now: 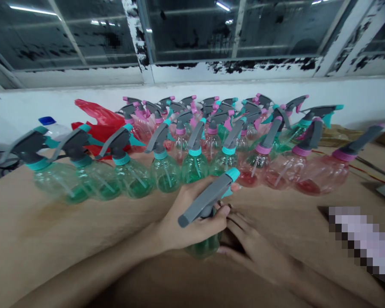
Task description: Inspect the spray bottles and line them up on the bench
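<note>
Hands: the left hand [189, 233] is curled closed about the neck of a grey-headed spray bottle [208, 196], a fingertip emerging beside its turquoise trigger; the right hand [253, 239] is partly open, its bent fingers and thumb at the side of the body, though how firmly they press cannot be told. The bottle stands roughly upright, its head sloping from a blunt grey rear end near the person to a turquoise nozzle [233, 174] aimed away and toward the person's right. It lies between the two hands, beneath the left and just left of the right, over the near part of the table [51, 244]; whether its base touches is hidden. Beyond stands a front row of nine spray bottles [195, 164], six with turquoise collars at left, three with pink at right. Further spray bottles [211, 137] crowd behind, beside a red plastic bag [99, 119] and a blue-capped bottle [47, 121]. A white wall [35, 100] and dark windows [192, 34] close the background.
</note>
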Demonstrator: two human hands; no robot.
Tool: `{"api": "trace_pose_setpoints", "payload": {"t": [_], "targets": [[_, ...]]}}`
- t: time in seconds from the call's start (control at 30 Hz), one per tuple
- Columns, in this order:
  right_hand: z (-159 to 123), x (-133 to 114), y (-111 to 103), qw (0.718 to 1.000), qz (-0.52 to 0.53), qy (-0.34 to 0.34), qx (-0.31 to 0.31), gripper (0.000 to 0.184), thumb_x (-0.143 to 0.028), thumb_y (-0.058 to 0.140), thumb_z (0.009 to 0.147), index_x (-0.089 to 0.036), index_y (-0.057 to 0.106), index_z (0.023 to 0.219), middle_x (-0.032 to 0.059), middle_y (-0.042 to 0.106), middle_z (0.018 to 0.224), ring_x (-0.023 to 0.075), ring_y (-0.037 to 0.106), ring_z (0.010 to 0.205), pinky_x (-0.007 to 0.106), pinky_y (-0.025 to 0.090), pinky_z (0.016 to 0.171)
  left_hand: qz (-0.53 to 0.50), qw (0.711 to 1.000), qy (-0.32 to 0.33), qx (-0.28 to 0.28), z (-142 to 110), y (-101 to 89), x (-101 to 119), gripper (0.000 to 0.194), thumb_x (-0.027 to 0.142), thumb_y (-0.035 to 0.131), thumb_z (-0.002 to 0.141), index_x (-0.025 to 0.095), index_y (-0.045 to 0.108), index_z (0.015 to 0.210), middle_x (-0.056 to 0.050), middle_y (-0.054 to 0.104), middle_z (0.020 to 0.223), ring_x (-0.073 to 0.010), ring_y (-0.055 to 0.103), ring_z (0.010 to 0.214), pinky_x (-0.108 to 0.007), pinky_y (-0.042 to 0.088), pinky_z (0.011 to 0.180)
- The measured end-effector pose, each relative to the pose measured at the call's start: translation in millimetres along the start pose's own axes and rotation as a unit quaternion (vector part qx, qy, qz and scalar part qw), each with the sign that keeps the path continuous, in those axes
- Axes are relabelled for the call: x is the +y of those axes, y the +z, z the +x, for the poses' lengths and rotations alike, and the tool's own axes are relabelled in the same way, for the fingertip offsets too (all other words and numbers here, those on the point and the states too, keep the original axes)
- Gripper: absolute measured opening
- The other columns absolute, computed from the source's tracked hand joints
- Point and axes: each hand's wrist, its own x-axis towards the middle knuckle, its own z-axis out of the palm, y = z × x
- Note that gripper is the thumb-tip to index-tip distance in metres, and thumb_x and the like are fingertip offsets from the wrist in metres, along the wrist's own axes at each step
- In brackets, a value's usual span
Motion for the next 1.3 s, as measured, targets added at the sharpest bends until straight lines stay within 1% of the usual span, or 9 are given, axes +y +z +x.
{"api": "trace_pose_setpoints", "payload": {"t": [0.23,0.43,0.6,0.67,0.83,0.97,1.1,1.17,1.3], "targets": [[-1,1,1,1.000,0.007,-0.005,0.007,0.061,-0.046,0.049,0.085,-0.019,0.034,0.137,0.0115,0.044,0.138,0.0262,0.036,0.129,0.047,0.034,0.104,0.016,0.999,0.023,0.032,-2,3.1,-3,0.028,0.011,0.054,0.072,0.021,0.060,0.098,0.001,0.061,0.084,-0.0078,0.057,0.058,-0.019,0.047,0.057],[0,0,-1,1.000,0.007,-0.007,-0.004,0.060,-0.047,0.047,0.085,-0.018,0.034,0.137,0.0112,0.043,0.139,0.0261,0.035,0.129,0.048,0.034,0.104,0.017,1.000,-0.013,0.001,-1,0.0,2,0.033,0.013,0.055,0.073,0.019,0.058,0.104,0.003,0.058,0.070,-0.0107,0.057,0.057,-0.021,0.048,0.055],[0,0,-1,1.000,0.006,-0.010,0.006,0.061,-0.046,0.048,0.085,-0.019,0.034,0.137,0.0110,0.043,0.139,0.0261,0.035,0.129,0.047,0.035,0.104,0.020,1.000,0.009,0.018,-1,1.1,1,0.032,0.012,0.054,0.073,0.021,0.058,0.104,0.000,0.061,0.085,-0.0090,0.058,0.058,-0.020,0.048,0.056],[0,1,0,1.000,0.003,-0.013,0.004,0.061,-0.046,0.048,0.085,-0.018,0.033,0.137,0.0113,0.043,0.138,0.0261,0.035,0.129,0.047,0.034,0.104,0.029,0.999,0.014,0.017,-1,1.9,0,0.031,0.012,0.053,0.074,0.021,0.058,0.103,0.001,0.060,0.085,-0.0097,0.058,0.061,-0.021,0.049,0.059],[0,1,-1,1.000,-0.009,-0.007,-0.009,0.061,-0.047,0.046,0.086,-0.018,0.032,0.138,0.0120,0.042,0.140,0.0264,0.035,0.129,0.048,0.034,0.104,0.070,0.997,0.028,0.018,1,-0.3,0,0.023,0.008,0.051,0.070,0.020,0.058,0.089,0.004,0.055,0.068,-0.0096,0.052,0.053,-0.022,0.045,0.055],[0,1,-1,1.000,0.001,-0.006,-0.005,0.058,-0.048,0.048,0.085,-0.019,0.038,0.135,0.0095,0.041,0.141,0.0259,0.032,0.131,0.048,0.032,0.105,0.079,0.996,0.046,0.006,3,-4.9,3,0.024,0.003,0.046,0.064,0.020,0.055,0.078,0.004,0.056,0.068,-0.0110,0.055,0.058,-0.023,0.046,0.059],[0,2,0,1.000,0.012,-0.008,-0.004,0.058,-0.048,0.048,0.085,-0.019,0.038,0.134,0.0099,0.044,0.138,0.0261,0.034,0.130,0.049,0.033,0.104,0.052,0.997,0.062,-0.004,3,-7.5,6,0.022,0.002,0.044,0.064,0.020,0.052,0.074,0.003,0.059,0.071,-0.0119,0.059,0.065,-0.023,0.048,0.064],[0,1,0,1.000,0.009,-0.008,-0.002,0.059,-0.048,0.048,0.085,-0.019,0.037,0.135,0.0102,0.044,0.138,0.0261,0.035,0.129,0.049,0.034,0.104,0.048,0.997,0.059,-0.008,3,-7.7,6,0.020,0.004,0.045,0.064,0.020,0.053,0.074,0.003,0.059,0.070,-0.0116,0.058,0.063,-0.024,0.048,0.063],[0,1,-1,1.000,0.001,-0.006,-0.001,0.059,-0.048,0.049,0.085,-0.020,0.038,0.135,0.0094,0.041,0.141,0.0261,0.031,0.131,0.048,0.032,0.105,0.049,0.999,0.009,0.004,4,-7.8,2,0.020,0.010,0.046,0.067,0.020,0.055,0.081,0.005,0.053,0.064,-0.0092,0.047,0.049,-0.022,0.043,0.051]]}}
